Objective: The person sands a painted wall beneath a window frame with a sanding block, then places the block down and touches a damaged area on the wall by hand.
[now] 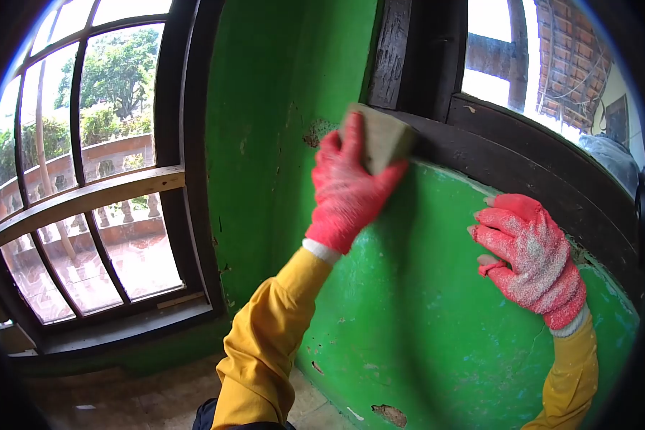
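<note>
My left hand (351,188), in a red glove with a white cuff, grips a beige rectangular sanding block (385,140). The block is at the lower left corner of the dark wooden window frame (523,154), over the green wall (437,279); whether it touches the surface is hard to tell. Pale dust covers the red glove of my right hand (529,254), and some of its fingertips poke out bare. That hand is spread open at the wall just below the frame, with nothing in it.
At left stands a barred window (86,165) with a wooden crossbar (86,204); a balustrade and trees show outside. Chipped patches (389,416) mark the green wall. The tiled floor (158,394) lies below. Beyond the right window is a tiled roof (573,54).
</note>
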A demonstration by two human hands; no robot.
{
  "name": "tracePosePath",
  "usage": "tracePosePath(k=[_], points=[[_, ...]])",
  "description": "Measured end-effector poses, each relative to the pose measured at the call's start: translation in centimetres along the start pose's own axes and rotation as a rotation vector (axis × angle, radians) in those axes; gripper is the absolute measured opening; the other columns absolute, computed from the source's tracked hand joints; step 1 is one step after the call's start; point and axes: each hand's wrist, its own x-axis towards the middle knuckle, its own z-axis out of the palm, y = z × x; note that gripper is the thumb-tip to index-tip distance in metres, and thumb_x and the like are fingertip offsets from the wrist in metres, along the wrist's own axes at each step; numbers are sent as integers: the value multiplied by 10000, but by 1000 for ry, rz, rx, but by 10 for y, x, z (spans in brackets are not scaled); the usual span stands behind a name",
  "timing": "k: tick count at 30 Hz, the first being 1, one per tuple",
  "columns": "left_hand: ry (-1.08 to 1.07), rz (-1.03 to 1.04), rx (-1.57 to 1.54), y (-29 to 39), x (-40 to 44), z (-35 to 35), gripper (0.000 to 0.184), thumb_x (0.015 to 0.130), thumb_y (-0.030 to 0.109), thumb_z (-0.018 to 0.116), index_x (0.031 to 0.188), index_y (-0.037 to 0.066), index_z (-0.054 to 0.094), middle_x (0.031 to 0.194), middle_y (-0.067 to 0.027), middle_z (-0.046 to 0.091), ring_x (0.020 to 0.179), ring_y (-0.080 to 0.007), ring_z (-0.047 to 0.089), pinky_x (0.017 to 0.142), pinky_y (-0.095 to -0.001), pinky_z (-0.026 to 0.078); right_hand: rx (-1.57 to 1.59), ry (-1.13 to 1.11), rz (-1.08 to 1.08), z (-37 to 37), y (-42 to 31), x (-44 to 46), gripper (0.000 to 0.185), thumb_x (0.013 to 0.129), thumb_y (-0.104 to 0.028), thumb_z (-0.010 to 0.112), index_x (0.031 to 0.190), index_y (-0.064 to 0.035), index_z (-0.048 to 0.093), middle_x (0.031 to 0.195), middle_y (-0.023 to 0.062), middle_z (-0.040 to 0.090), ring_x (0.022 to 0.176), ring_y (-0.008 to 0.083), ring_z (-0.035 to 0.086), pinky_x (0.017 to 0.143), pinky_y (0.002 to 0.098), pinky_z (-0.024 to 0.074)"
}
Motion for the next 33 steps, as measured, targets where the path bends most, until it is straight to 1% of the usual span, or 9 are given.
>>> tracePosePath(k=[4, 6, 12, 14, 19, 22, 28, 30, 33], points=[[41, -513, -147, -61, 33, -14, 983, 808, 569, 691, 1588, 176, 238, 1455, -265, 391, 1309, -429, 462, 1070, -482, 425, -3, 24, 21, 2, 0, 0, 397, 691, -154, 782, 1071, -86, 687, 1158, 70, 631, 1192, 315, 553, 1009, 447, 479], [29, -453, -56, -45, 22, -11, 1003, 794, 571, 707, 1588, 176, 239, 1453, -264, 390, 1299, -427, 464, 1071, -482, 420, -11, 34, -19, 1, 1, 1, 404, 690, -150, 782, 1077, -85, 687, 1162, 68, 631, 1193, 311, 553, 1006, 446, 481], [-114, 154, 66, 36, -24, -3, 1034, 713, 550, 780, 1557, 177, 314, 1418, -266, 403, 1301, -434, 425, 1082, -496, 376, -2, 13, -11, 1, 0, 1, 411, 671, -156, 793, 1064, -83, 697, 1164, 62, 631, 1185, 309, 560, 1004, 447, 482], [-57, 37, 50, 20, -4, -4, 1009, 723, 542, 775, 1552, 182, 325, 1429, -265, 400, 1300, -437, 436, 1073, -501, 388, 5, 18, -29, 3, 0, 3, 520, 563, -129, 822, 1065, -71, 700, 1164, 78, 628, 1172, 336, 566, 989, 460, 486], [50, -577, -205, -82, 35, -17, 1030, 782, 578, 716, 1592, 171, 224, 1440, -278, 398, 1315, -445, 457, 1070, -499, 427, -15, 25, 0, 3, 1, 1, 409, 678, -149, 787, 1072, -78, 700, 1170, 66, 632, 1188, 311, 561, 1009, 450, 479], [56, -423, -25, -53, 10, -5, 979, 822, 510, 725, 1585, 137, 238, 1429, -270, 384, 1263, -424, 513, 1028, -462, 470, -24, 22, -6, 2, 0, 2, 432, 677, -150, 790, 1095, -84, 702, 1185, 65, 632, 1190, 310, 560, 1014, 452, 475], [20, 405, -21, 42, -53, 12, 991, 650, 468, 857, 1484, 127, 443, 1348, -325, 448, 1198, -459, 513, 1040, -513, 422, -36, -18, 33, 0, -5, 3, 465, 649, -141, 803, 1101, -91, 703, 1193, 64, 627, 1196, 316, 555, 1012, 450, 477], [-11, 331, 15, 32, -41, 6, 992, 663, 462, 845, 1498, 134, 423, 1387, -303, 429, 1223, -456, 497, 1041, -514, 423, -23, -29, 39, 1, -6, 4, 475, 635, -134, 802, 1097, -87, 703, 1186, 64, 631, 1196, 318, 555, 1007, 450, 480], [57, -96, 17, -14, -2, 1, 985, 730, 543, 756, 1539, 154, 350, 1380, -261, 436, 1261, -432, 467, 1057, -493, 405, -17, -7, 36, 3, -3, 3, 474, 639, -129, 800, 1101, -85, 702, 1186, 70, 634, 1196, 322, 556, 1004, 448, 485]])
